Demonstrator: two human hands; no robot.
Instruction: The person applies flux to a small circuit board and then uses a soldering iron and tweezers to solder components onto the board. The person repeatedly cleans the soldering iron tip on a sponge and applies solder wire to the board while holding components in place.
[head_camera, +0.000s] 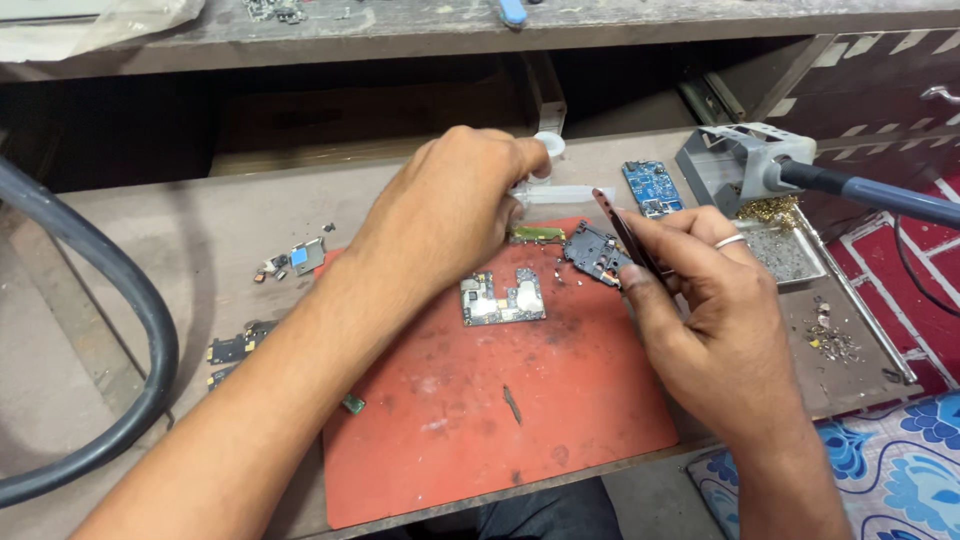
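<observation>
My left hand reaches over the red work mat, its fingers closed around a small clear syringe-like tube with a white cap. My right hand grips dark tweezers, their tip up near the tube. A phone circuit board with metal shields lies on the mat below my left hand. A dark frame piece sits beside it, just left of my right fingers. A thin green strip lies above the board.
A blue circuit board and a grey soldering-iron stand with a blue-handled iron sit at the right. A metal tray holds scraps. Small parts lie left of the mat. A thick grey hose curves at left.
</observation>
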